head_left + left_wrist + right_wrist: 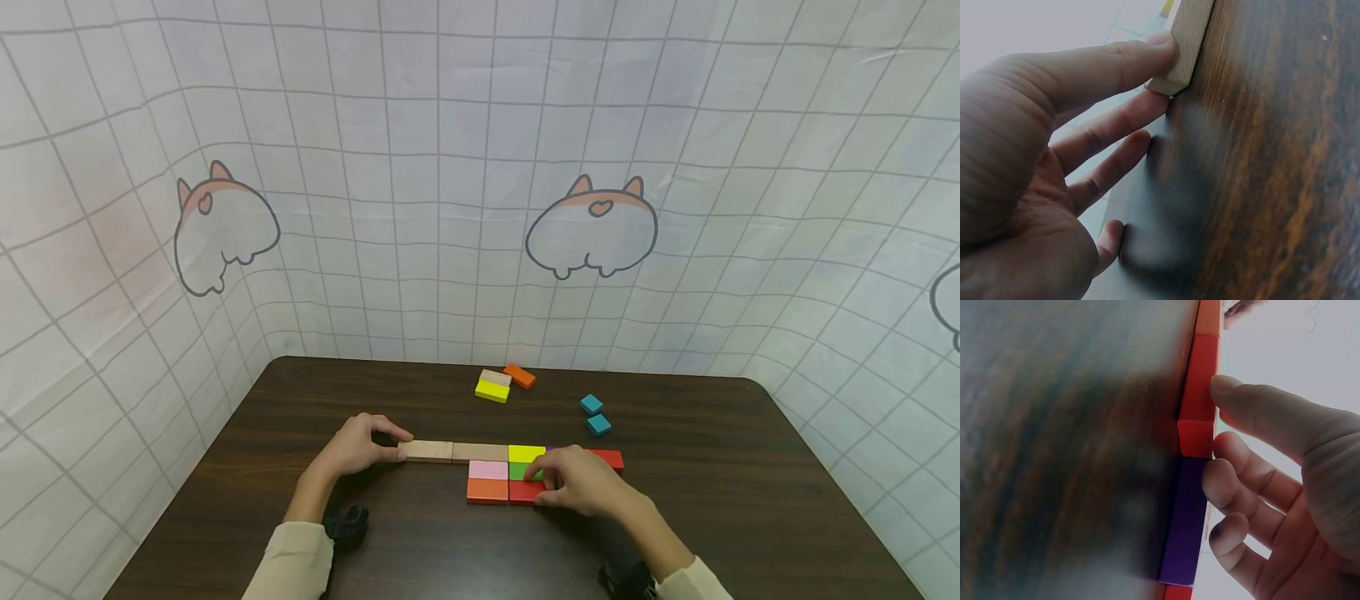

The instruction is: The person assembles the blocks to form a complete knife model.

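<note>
My left hand [358, 450] pinches the left end of a plain wooden block [428, 452], its thumb on the block's side in the left wrist view. A second wooden block [480, 452] adjoins it, followed by a yellow block [527, 453]. My right hand [588, 483] holds a red block [523, 493] between thumb and index finger. The other fingers curl beside a purple block [1185, 519]. The red block lies against a green block [517, 472] and an orange block [487, 492]; a pink block [488, 470] sits behind the orange one.
Another red block [609, 460] ends the back row, partly behind my right hand. Farther back lie a loose yellow block [492, 392], a wooden block [496, 378] and an orange block [520, 377]. Two blue pieces [592, 405] lie right of them on the dark table [360, 387].
</note>
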Demonstrator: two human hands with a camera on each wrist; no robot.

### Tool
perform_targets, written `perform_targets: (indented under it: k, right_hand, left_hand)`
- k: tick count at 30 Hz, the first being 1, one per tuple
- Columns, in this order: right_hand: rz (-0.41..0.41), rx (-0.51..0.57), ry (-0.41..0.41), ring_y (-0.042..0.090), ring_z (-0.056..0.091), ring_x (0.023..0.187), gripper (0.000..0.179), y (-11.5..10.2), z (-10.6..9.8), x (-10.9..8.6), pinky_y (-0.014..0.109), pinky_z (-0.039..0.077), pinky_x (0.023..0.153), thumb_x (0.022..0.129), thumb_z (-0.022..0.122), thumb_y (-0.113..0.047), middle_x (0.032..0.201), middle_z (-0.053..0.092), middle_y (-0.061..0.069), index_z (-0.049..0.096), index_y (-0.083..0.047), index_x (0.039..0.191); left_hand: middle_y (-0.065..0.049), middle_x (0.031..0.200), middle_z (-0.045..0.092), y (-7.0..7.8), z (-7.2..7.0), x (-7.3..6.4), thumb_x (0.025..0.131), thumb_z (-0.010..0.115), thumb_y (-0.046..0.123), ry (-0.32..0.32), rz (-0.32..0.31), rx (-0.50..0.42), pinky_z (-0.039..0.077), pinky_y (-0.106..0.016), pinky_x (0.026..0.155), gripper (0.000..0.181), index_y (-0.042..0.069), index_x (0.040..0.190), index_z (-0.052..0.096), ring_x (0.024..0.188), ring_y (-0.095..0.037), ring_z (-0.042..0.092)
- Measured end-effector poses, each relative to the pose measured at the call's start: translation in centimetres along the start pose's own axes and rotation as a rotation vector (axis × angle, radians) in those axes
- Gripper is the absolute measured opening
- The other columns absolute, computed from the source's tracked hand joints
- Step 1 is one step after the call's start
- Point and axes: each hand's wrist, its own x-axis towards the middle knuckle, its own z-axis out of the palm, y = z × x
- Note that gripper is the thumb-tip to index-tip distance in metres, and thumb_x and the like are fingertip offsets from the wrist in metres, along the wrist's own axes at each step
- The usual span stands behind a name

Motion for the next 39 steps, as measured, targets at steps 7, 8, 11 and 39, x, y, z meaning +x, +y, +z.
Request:
perform_targets:
  k: [7, 8, 11, 39]
  right_hand:
    - [-0.060, 0.090, 0.009, 0.002, 0.052, 0.063, 0.024, 1.0, -1.4, 1.0, 0.022, 0.049, 0.060, 0.092, 0.078, -0.023, 0.073, 0.061, -0.010, 0.075, -0.012, 0.113]
    - [-0.065, 0.097, 0.022, 0.003, 0.052, 0.063, 0.023, 1.2, -1.8, 1.3, 0.022, 0.049, 0.061, 0.092, 0.077, -0.022, 0.074, 0.062, -0.009, 0.075, -0.011, 0.113]
    - [-0.058, 0.107, 0.067, 0.005, 0.052, 0.064, 0.025, 1.8, -3.1, 2.4, 0.023, 0.049, 0.061, 0.094, 0.076, -0.021, 0.077, 0.063, -0.006, 0.074, -0.008, 0.115]
    - [0.246, 0.196, 0.136, 0.020, 0.067, 0.080, 0.069, 7.9, -5.6, 11.9, 0.034, 0.055, 0.073, 0.093, 0.077, -0.018, 0.134, 0.061, 0.023, 0.046, -0.010, 0.154]
  left_hand:
    - [0.005, 0.106, 0.075, 0.0, 0.0, 0.0, 0.081, 0.088, 0.026, 0.004, 0.003, 0.007, 0.051, -0.054, 0.100, 0.020, 0.026, 0.100, 0.083, 0.110, -0.025, 0.066]
    - [0.005, 0.106, 0.075, 0.0, 0.0, 0.0, 0.081, 0.088, 0.026, 0.004, 0.003, 0.006, 0.051, -0.054, 0.100, 0.020, 0.026, 0.100, 0.083, 0.111, -0.025, 0.066]
    - [0.004, 0.106, 0.075, 0.0, 0.0, 0.0, 0.081, 0.088, 0.025, 0.006, 0.003, 0.005, 0.051, -0.054, 0.100, 0.019, 0.026, 0.100, 0.083, 0.111, -0.026, 0.066]
    - [0.005, 0.104, 0.076, 0.0, 0.0, 0.1, 0.082, 0.088, 0.025, 0.004, 0.013, 0.014, 0.052, -0.051, 0.096, 0.019, 0.025, 0.100, 0.083, 0.108, -0.024, 0.066]
